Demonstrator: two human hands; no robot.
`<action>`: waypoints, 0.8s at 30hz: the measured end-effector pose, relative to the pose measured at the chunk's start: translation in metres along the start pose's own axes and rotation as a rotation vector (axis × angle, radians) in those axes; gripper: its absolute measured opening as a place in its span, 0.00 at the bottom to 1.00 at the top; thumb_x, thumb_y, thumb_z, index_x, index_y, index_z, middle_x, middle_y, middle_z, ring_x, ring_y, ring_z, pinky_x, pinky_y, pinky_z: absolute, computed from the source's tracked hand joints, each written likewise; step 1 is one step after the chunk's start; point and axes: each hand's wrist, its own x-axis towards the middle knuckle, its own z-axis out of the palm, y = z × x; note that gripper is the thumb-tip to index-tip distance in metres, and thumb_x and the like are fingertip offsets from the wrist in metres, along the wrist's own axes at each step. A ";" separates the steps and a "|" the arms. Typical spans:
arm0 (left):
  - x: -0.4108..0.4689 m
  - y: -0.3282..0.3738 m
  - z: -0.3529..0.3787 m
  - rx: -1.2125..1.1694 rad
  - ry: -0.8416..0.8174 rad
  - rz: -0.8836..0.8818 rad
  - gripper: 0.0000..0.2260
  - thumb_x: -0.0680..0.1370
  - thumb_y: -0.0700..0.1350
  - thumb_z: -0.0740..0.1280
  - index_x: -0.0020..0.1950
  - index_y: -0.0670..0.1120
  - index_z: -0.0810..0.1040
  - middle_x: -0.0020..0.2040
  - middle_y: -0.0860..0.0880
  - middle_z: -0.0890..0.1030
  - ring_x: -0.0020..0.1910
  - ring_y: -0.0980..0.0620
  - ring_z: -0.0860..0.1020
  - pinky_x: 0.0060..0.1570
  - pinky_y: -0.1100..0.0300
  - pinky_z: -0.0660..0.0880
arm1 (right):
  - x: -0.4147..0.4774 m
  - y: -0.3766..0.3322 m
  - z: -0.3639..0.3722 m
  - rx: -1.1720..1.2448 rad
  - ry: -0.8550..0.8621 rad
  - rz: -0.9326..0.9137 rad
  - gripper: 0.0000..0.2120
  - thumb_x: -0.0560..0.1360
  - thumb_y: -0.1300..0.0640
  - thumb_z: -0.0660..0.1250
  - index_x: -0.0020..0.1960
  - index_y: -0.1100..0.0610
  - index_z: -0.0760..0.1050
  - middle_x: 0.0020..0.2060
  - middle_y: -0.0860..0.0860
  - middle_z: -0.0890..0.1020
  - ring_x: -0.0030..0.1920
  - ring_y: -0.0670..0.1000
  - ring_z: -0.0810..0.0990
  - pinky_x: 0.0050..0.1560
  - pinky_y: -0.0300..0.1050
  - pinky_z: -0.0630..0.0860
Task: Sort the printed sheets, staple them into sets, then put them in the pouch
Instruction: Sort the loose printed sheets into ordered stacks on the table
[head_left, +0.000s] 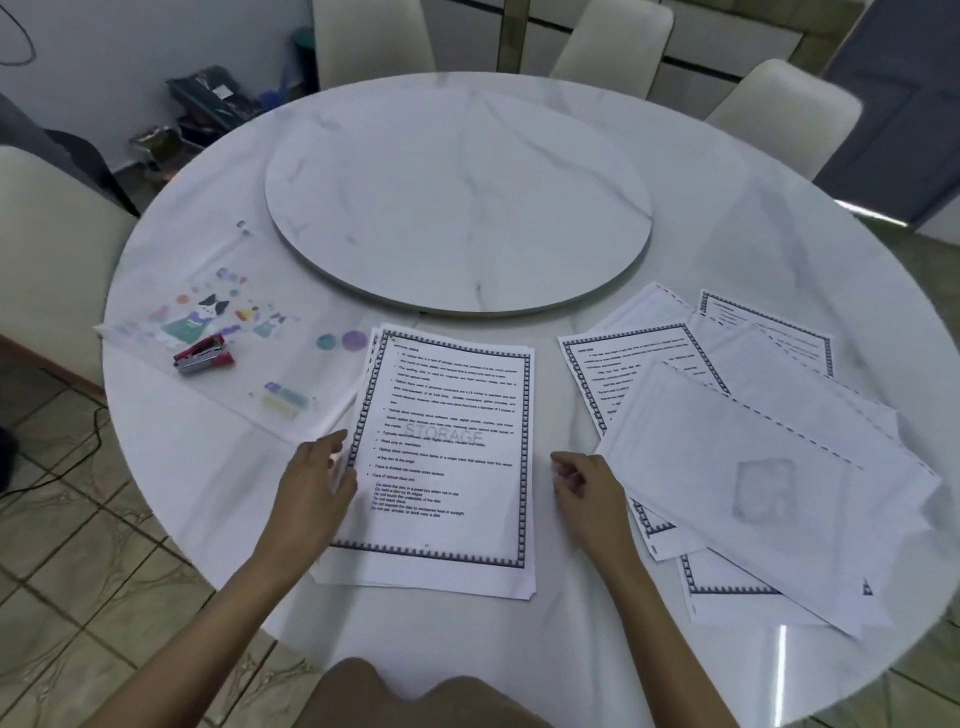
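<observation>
At the left of the round marble table (545, 130), a clear pouch (260, 291) printed with cartoon cats and coloured dots is laid flat, and a red stapler (204, 354) is seen lying on it, its long axis running roughly left to right. In the centre, near the table's front edge, a stack of printed sheets (447, 415) is squared face up: black text inside a dark patterned border, a faint "STORAGE" watermark across the middle. Its long axis is pointed away from the person, heading at the far end. The stack's left edge is touched by the left hand (317, 483), fingers relaxed and nearly straight. The right hand (587, 488) is held just beside the right edge, fingers loosely curled, nothing gripped. Further right, loose sheets (753, 457) are spread overlapping, some face down.
</observation>
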 end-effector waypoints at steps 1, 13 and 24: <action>0.000 0.004 0.002 0.013 0.011 0.033 0.19 0.77 0.38 0.63 0.69 0.42 0.68 0.63 0.41 0.74 0.58 0.45 0.74 0.58 0.54 0.70 | 0.001 0.003 -0.005 0.000 0.004 -0.018 0.13 0.75 0.68 0.63 0.57 0.60 0.77 0.48 0.54 0.76 0.42 0.38 0.73 0.44 0.19 0.65; -0.035 0.112 0.103 -0.023 -0.034 0.331 0.17 0.78 0.39 0.62 0.67 0.47 0.71 0.60 0.51 0.73 0.56 0.55 0.71 0.58 0.66 0.64 | 0.012 0.070 -0.111 0.045 0.046 -0.117 0.11 0.74 0.68 0.63 0.54 0.59 0.78 0.48 0.52 0.77 0.44 0.33 0.74 0.43 0.24 0.68; -0.041 0.182 0.224 0.384 -0.299 0.831 0.26 0.66 0.46 0.77 0.62 0.46 0.75 0.63 0.46 0.77 0.63 0.46 0.75 0.58 0.56 0.72 | 0.034 0.151 -0.214 0.078 0.063 -0.037 0.10 0.76 0.67 0.61 0.52 0.57 0.78 0.47 0.50 0.78 0.44 0.31 0.74 0.42 0.23 0.68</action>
